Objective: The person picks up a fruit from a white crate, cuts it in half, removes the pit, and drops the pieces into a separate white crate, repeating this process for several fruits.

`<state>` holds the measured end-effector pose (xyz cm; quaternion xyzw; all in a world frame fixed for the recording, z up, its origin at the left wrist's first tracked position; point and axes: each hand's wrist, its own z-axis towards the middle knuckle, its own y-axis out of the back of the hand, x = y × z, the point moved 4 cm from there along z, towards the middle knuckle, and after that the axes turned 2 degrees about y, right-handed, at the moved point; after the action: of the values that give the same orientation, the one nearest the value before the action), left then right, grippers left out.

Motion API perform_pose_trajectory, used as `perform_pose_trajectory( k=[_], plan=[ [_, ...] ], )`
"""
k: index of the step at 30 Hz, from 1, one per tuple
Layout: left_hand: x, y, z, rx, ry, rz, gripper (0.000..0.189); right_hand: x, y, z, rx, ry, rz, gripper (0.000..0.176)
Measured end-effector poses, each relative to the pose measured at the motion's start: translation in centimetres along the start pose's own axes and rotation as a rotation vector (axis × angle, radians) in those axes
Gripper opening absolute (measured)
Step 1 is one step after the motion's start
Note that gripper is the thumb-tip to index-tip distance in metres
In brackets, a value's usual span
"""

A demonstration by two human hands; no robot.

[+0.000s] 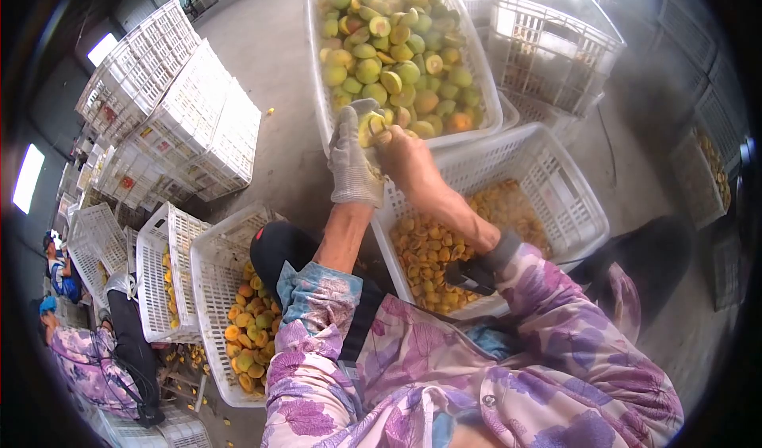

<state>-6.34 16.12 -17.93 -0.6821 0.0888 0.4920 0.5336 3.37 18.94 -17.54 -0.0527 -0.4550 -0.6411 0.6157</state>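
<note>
My left hand (352, 158), in a grey knitted glove, is closed around a yellow-green peach half (370, 128) at the near edge of a full crate. My bare right hand (409, 166) presses against the same fruit with fingers curled; whatever it grips is hidden. Just beyond both hands stands a white crate (324, 123) heaped with green and yellow halved peaches (401, 59). Below my right forearm is another white plastic crate (567, 182) with many small orange-brown pieces (432, 249), probably pits.
By my left knee a white crate (208, 321) holds orange-yellow fruit halves (252, 329). Stacked crates (186, 123) stand at the left, another crate (548, 51) at the far right. Two people sit at the left edge, one in a floral sleeve (91, 361). Fruit scraps lie on the floor.
</note>
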Motion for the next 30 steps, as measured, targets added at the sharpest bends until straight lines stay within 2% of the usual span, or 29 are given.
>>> perform_pose_trajectory(
  k=[2, 3, 5, 6, 8, 9, 10, 11, 13, 14, 15, 16, 19, 21, 22, 24, 26, 28, 30],
  plan=[
    [0.0, -0.3, -0.1, 0.025, 0.0, 0.027, 0.034, -0.6, 0.8, -0.1, 0.248, -0.164, 0.346, 0.009],
    [-0.2, -0.6, -0.6, 0.013, 0.05, 0.02, 0.035, -1.0, 1.1, -0.1, 0.246, -0.167, 0.343, 0.009],
    [-0.3, -0.9, -1.3, 0.004, 0.107, 0.013, 0.035, -1.2, 1.7, -0.2, 0.228, 0.008, 0.306, 0.013],
    [-0.2, -1.1, -1.5, 0.03, 0.153, -0.073, 0.035, -2.0, 1.7, -0.5, 0.222, 0.004, 0.3, 0.013],
    [0.1, -1.0, -1.5, 0.054, 0.206, -0.157, 0.035, -3.2, 1.6, -1.3, 0.151, 0.124, 0.353, 0.014],
    [0.2, -0.8, -1.1, 0.034, 0.241, -0.199, 0.034, -2.2, 2.2, -1.2, 0.124, 0.278, 0.217, 0.014],
    [0.3, -0.6, -0.9, 0.01, 0.275, -0.24, 0.034, -1.9, 2.7, -1.0, 0.124, 0.275, 0.218, 0.014],
    [0.3, -0.1, -0.9, 0.004, 0.278, -0.237, 0.034, -1.4, 3.3, -0.9, 0.141, 0.332, 0.195, 0.016],
    [-0.4, 0.1, -1.0, 0.093, 0.099, 0.227, 0.033, -1.2, 3.4, -0.9, 0.163, 0.384, 0.176, 0.021],
    [-0.3, 0.1, -0.9, 0.09, 0.102, 0.228, 0.033, -1.2, 3.2, -0.7, 0.157, 0.423, 0.126, 0.023],
    [-0.1, 0.0, -0.6, 0.024, 0.137, -0.003, 0.033, -1.2, 3.0, -0.6, 0.15, 0.463, 0.076, 0.026],
    [0.1, 0.0, -0.5, -0.045, 0.17, -0.234, 0.033, -1.2, 2.6, -0.6, 0.154, 0.462, 0.08, 0.026],
    [-0.9, -0.8, -1.4, -0.167, 0.12, -0.172, 0.033, -1.1, 0.7, -0.7, 0.157, 0.364, 0.05, 0.027],
    [-0.1, 0.4, -0.5, -0.151, 0.098, -0.125, 0.034, -0.8, -0.2, -1.9, 0.057, 0.255, 0.105, 0.03],
    [0.2, 0.9, -0.1, -0.135, 0.078, -0.074, 0.034, -0.8, -0.6, -2.1, 0.06, 0.257, 0.108, 0.03],
    [0.8, 1.5, -0.2, -0.148, 0.087, -0.024, 0.034, -1.5, -1.4, -2.6, 0.137, 0.106, 0.16, 0.035],
    [0.8, 1.1, -0.7, -0.153, 0.096, 0.023, 0.034, -1.7, -0.9, -3.1, 0.101, 0.175, 0.157, 0.037],
    [1.0, 0.4, -0.7, -0.196, 0.152, -0.161, 0.034, -2.0, -0.1, -2.6, 0.133, 0.186, 0.072, 0.032],
    [1.0, 1.3, 0.5, -0.152, 0.223, -0.163, 0.033, -3.1, -0.1, -1.5, 0.093, 0.183, 0.075, 0.028]
  ],
)
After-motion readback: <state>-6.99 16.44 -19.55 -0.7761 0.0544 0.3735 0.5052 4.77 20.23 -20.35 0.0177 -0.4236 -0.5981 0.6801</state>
